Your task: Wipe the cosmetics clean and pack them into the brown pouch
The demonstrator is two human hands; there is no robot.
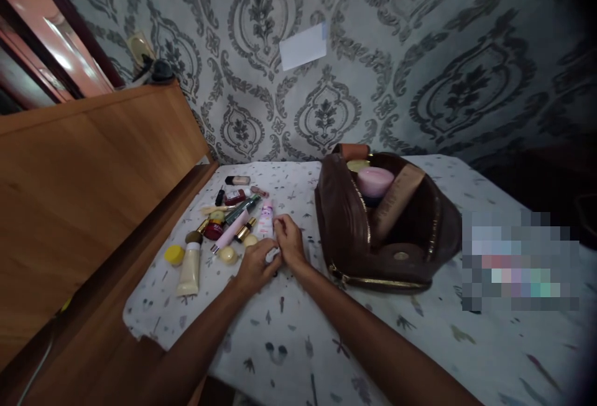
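Note:
Both hands are close together on the patterned cloth, beside a cluster of cosmetics. My left hand (259, 264) has its fingers curled near two small cream-coloured round items (228, 255); what it may hold is hidden. Just right of a pink-and-white tube (266, 218), my right hand (289, 238) is bent with its fingertips together, their contents too small to tell. Left of the hands are a pink tube (231, 232), a dark red jar (214, 227), a cream tube (189, 269), a brush (193, 238) and a yellow lid (174, 255).
An open brown bag (342, 219) stands right of the hands, holding a pink round container (375, 180) and a tan tube (400, 201). A wooden panel (102, 170) borders the left side. The patterned wall (326, 107) rises behind. A blurred patch covers the far right.

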